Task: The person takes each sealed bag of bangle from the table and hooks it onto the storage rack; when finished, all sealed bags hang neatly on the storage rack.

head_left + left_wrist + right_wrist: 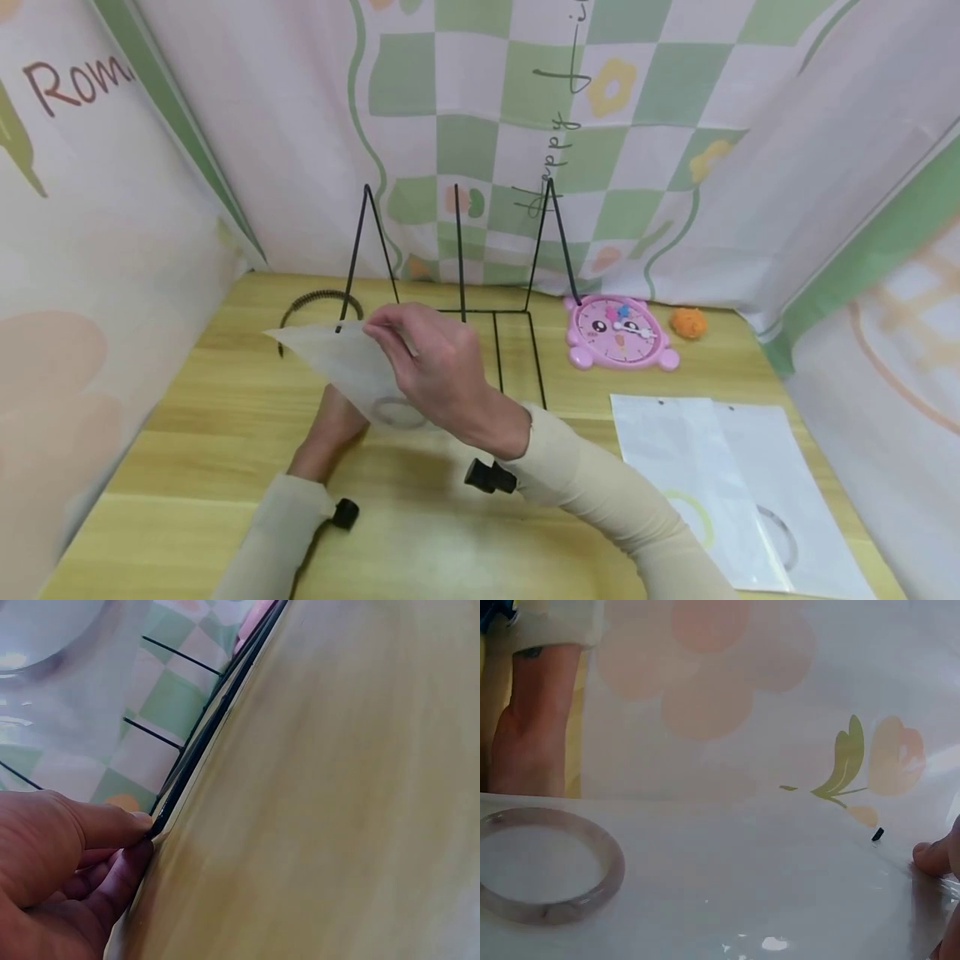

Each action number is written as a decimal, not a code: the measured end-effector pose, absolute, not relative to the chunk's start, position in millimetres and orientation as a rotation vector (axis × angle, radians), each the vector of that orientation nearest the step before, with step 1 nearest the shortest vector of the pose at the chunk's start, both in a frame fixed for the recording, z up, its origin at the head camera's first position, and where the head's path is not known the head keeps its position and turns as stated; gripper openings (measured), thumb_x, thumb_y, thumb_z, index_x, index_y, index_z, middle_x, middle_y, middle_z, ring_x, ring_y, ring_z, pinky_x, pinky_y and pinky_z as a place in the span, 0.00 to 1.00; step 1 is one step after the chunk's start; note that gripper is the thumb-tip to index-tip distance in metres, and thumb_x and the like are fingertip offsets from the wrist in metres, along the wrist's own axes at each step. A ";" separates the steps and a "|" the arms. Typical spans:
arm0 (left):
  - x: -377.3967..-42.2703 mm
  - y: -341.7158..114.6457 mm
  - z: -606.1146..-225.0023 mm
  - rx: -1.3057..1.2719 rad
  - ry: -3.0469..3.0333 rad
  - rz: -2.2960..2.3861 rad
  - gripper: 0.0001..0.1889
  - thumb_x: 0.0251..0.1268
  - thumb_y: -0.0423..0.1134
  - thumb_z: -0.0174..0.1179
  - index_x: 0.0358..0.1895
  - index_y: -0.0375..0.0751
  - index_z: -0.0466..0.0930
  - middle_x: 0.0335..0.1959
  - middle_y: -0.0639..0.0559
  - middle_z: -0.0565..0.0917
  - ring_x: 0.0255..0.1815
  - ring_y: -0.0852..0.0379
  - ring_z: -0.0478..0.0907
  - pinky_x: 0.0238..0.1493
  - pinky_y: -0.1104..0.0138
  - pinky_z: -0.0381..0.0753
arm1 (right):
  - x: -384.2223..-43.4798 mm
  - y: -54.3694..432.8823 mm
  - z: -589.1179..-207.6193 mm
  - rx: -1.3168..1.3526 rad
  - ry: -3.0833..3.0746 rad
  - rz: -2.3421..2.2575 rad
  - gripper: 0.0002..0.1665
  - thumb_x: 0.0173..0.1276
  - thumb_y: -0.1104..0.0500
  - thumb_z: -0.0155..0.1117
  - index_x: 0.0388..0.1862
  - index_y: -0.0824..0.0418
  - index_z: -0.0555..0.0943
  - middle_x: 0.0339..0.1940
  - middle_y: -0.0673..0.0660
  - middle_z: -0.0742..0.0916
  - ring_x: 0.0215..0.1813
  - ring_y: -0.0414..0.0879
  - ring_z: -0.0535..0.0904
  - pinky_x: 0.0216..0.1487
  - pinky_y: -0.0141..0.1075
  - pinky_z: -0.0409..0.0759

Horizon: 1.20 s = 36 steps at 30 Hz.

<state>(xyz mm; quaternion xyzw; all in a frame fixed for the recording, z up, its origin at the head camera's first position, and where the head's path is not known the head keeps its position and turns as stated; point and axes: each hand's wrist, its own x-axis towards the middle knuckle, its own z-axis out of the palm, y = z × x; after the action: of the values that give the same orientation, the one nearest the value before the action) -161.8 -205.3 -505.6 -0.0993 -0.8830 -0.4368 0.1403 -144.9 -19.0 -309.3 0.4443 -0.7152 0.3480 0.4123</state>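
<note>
My right hand (442, 375) pinches the top edge of a clear plastic bag (330, 358), which tilts over the left part of a black wire rack (460, 250). Inside the bag lies a pale, purplish-grey bangle (615, 862). A black prong tip (877, 834) shows at the bag's upper edge in the right wrist view, close to the fingers. Low at the front of the rack, my left hand (67, 862) pinches its bottom bar (202, 742) between thumb and fingers. In the head view the bag partly hides that hand (341, 421).
Two more clear bags (675, 442) with bangles lie overlapping at the right. Behind them are a pink toy clock (618, 333) and a small orange object (687, 322). A dark coiled band (288, 312) lies at the back left. Patterned curtains (480, 100) enclose the wooden table (187, 433).
</note>
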 end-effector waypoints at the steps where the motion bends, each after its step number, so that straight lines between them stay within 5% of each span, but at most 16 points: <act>1: -162.4 -205.2 -505.1 -0.271 -2.576 -1.234 0.13 0.46 0.22 0.58 0.40 0.26 0.77 0.36 0.33 0.82 0.40 0.39 0.79 0.48 0.47 0.80 | -145.2 -19.2 -309.2 1.114 -1.800 0.845 0.05 0.65 0.64 0.67 0.36 0.65 0.80 0.29 0.55 0.87 0.30 0.41 0.85 0.34 0.24 0.82; 8: -167.0 -204.8 -504.1 -0.114 -2.748 -1.178 0.07 0.48 0.28 0.61 0.34 0.34 0.80 0.30 0.43 0.84 0.32 0.49 0.78 0.37 0.56 0.80 | -146.6 -19.9 -312.6 1.104 -1.771 0.725 0.05 0.66 0.63 0.67 0.35 0.65 0.81 0.30 0.56 0.88 0.34 0.45 0.86 0.40 0.30 0.85; 17: -166.2 -204.9 -501.7 -0.110 -2.758 -1.187 0.09 0.49 0.26 0.61 0.37 0.33 0.81 0.33 0.41 0.85 0.35 0.47 0.79 0.38 0.55 0.82 | -150.5 -20.5 -319.6 1.089 -1.766 0.719 0.05 0.67 0.64 0.66 0.37 0.66 0.80 0.31 0.57 0.87 0.35 0.45 0.86 0.42 0.30 0.85; 26: -165.9 -205.5 -502.0 -0.085 -2.759 -1.195 0.07 0.55 0.30 0.60 0.38 0.34 0.80 0.35 0.39 0.85 0.37 0.45 0.79 0.41 0.52 0.81 | -153.6 -12.6 -343.2 1.058 -1.761 0.794 0.20 0.74 0.56 0.56 0.51 0.74 0.73 0.34 0.62 0.87 0.31 0.47 0.86 0.32 0.30 0.85; 33: -167.3 -205.8 -503.7 -0.096 -2.769 -1.195 0.07 0.54 0.29 0.61 0.37 0.34 0.80 0.35 0.40 0.85 0.36 0.47 0.79 0.39 0.54 0.80 | -157.6 4.8 -374.6 1.072 -1.794 0.944 0.18 0.75 0.54 0.57 0.42 0.70 0.78 0.29 0.58 0.87 0.30 0.45 0.86 0.33 0.30 0.85; 36: -166.8 -206.4 -502.5 -0.047 -2.800 -1.248 0.07 0.57 0.30 0.60 0.39 0.35 0.79 0.35 0.41 0.83 0.36 0.48 0.77 0.39 0.56 0.79 | -160.7 12.0 -387.9 1.080 -1.785 1.006 0.18 0.76 0.54 0.54 0.38 0.68 0.80 0.25 0.56 0.85 0.24 0.41 0.81 0.25 0.28 0.80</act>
<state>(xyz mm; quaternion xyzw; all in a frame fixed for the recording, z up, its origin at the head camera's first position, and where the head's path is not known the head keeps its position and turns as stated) -166.8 -206.4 -502.5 -0.0154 -0.9127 -0.4066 0.0377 -160.7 12.0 -387.9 0.4272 -0.7059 0.3978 0.4012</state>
